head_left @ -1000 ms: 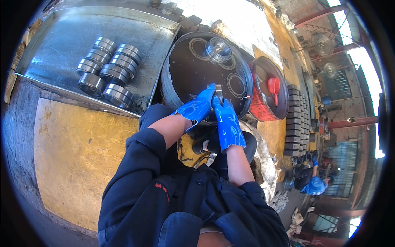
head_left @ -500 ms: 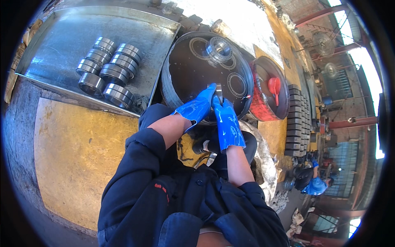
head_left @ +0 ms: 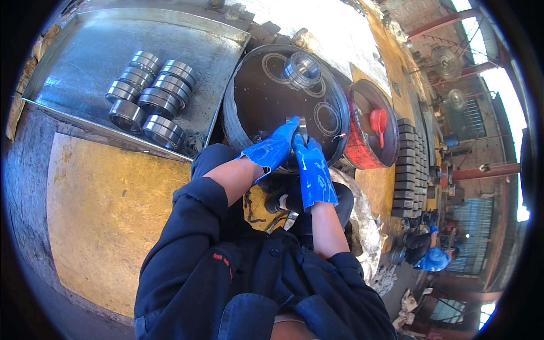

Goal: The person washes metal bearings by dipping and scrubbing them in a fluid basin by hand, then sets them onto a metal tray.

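Both my hands wear blue rubber gloves and meet over the near side of a round drum [head_left: 228, 116] of dark liquid. Between them is a shiny metal ring [head_left: 303, 127], partly hidden by the gloves. My left hand [head_left: 279, 143] closes on its left side, and my right hand [head_left: 309, 157] on its right. Beyond my hands, steel bearing rings [head_left: 302, 70] sit stacked at the drum's far side. Flat, ring-shaped bearing parts with hole patterns [head_left: 326, 118] lie around the stack. A small red-and-white-tipped stick [head_left: 340, 136] is by the right rim.
Several steel rings [head_left: 160, 100] stand in rows on a metal tray [head_left: 73, 62] at the left. To the drum's right, a red tub [head_left: 362, 154] holds a red ladle [head_left: 378, 120]. Dark blocks [head_left: 405, 170] are stacked farther right. A person in blue [head_left: 434, 258] works in the background.
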A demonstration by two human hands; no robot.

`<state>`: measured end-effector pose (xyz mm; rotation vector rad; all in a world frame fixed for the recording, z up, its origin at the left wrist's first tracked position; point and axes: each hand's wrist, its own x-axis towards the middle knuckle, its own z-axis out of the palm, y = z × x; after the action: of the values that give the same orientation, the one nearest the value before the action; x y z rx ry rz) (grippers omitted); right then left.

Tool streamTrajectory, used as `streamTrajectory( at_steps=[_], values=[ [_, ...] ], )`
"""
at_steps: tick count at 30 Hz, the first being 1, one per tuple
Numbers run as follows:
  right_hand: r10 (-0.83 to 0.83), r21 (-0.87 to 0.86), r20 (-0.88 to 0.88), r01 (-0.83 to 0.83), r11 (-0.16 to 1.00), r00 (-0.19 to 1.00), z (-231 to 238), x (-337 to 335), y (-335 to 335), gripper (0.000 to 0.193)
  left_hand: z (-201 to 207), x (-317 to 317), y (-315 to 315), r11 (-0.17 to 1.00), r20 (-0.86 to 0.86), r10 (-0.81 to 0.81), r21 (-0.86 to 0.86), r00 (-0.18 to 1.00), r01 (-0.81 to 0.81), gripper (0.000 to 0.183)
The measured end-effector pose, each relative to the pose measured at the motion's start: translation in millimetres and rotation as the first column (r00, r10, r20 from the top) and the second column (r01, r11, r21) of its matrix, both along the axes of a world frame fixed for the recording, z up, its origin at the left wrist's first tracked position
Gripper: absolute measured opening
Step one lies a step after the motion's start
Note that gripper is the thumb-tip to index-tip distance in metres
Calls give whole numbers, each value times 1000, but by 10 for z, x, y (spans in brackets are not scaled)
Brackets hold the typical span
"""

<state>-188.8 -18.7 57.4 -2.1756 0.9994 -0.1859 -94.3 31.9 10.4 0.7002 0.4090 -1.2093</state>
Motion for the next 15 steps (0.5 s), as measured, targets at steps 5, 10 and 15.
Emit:
streamTrajectory(
  at_steps=[5,10,15],
  values=[
    [-6,-36,-18,5,999,1000,75,-5,44,51,39,6,28,1000,44,-8,5,999,8,55],
    [19,-13,25,-19,1000,1000,63,-3,46,51,-82,4,-23,998,70,26,-62,997,-22,51],
    [12,-58,-2,-12,998,1000,35,-20,-4,52,52,-19,-5,999,-5,34,-37,999,-34,45]
  ],
)
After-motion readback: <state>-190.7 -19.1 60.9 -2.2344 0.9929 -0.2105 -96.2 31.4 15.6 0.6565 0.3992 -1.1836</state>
